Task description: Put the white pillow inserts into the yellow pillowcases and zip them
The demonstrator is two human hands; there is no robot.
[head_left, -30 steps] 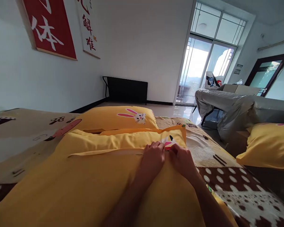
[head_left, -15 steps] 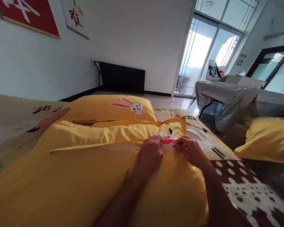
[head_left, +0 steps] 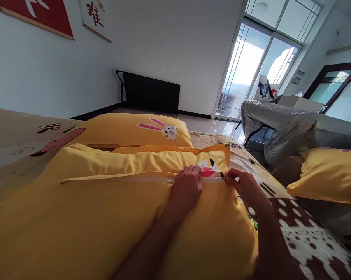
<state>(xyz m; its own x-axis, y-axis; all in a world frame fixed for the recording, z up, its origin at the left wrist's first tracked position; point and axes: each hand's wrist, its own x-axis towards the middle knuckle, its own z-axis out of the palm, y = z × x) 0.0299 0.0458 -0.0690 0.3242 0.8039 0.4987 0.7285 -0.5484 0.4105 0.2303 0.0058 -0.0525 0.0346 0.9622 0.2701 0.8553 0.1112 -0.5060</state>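
Note:
A large yellow pillowcase (head_left: 105, 221) with a plump filling lies in front of me, a white zipper (head_left: 146, 180) running across it under a fabric flap. My left hand (head_left: 188, 182) is closed on the fabric edge beside the zipper. To its right, my right hand (head_left: 242, 184) pinches a small dark zipper pull (head_left: 223, 177) near the right end of the opening. Part of a printed rabbit (head_left: 208, 170) shows just behind my hands. What lies beneath my left fingers is hidden.
Behind it lies another yellow pillow (head_left: 117, 130) with a rabbit print. Both rest on a patterned blanket (head_left: 306, 233). At right, a third yellow pillow (head_left: 324, 177) has a person's fingers at its edge. Plastic-covered furniture (head_left: 295, 124) stands beyond, and a black panel (head_left: 150, 93) leans near the wall.
My right hand has moved right along the zipper with the pull. My left hand stays on the fabric. Fingers have appeared on the pillow at the far right.

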